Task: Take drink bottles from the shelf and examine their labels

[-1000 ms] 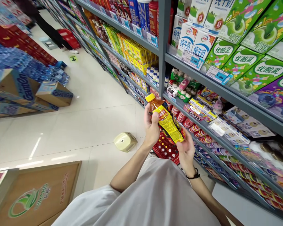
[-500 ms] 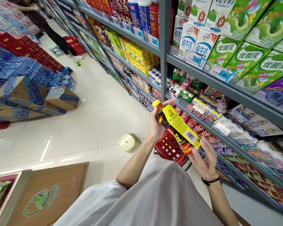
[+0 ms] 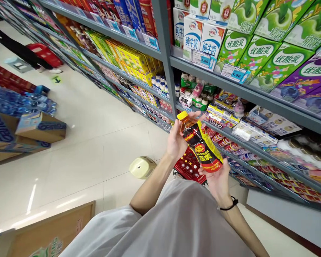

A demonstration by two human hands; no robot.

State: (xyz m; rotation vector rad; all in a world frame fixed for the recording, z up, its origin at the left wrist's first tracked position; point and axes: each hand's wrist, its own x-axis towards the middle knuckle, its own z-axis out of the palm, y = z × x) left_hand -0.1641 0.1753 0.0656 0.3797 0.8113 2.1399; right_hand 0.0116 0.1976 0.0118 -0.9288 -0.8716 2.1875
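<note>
Shop aisle: a pale tiled floor (image 3: 115, 142) stretches to the left, with grey shelving (image 3: 164, 60) along the right and far side.
Right-hand shelf: white milk cartons (image 3: 212, 37) stand just left of green cartons (image 3: 235, 46), above price tags.
Floor, left: a cream bin (image 3: 142, 167) stands apart from the hands; farther off are cardboard boxes (image 3: 41, 126) and a person (image 3: 18, 46) in dark trousers.
Bottle: the yellow-capped bottle (image 3: 203, 146) is held in the air before the shelving, tilted, cap to the far left and base to the near right, above a red dotted item (image 3: 187, 166), perhaps a basket.
Left hand: the left hand (image 3: 176, 141) is wrapped around the neck and shoulder.
Right hand: the right hand (image 3: 219, 180), black band (image 3: 230, 204) at the wrist, clasps the base between thumb and fingers.
Label change: half a second ago the barcode panel faced up; now the dark HI-TIGER front does.
Meaning: the bottle has apparently been rolled about its length, leaving its front readable while both hands support it.
</note>
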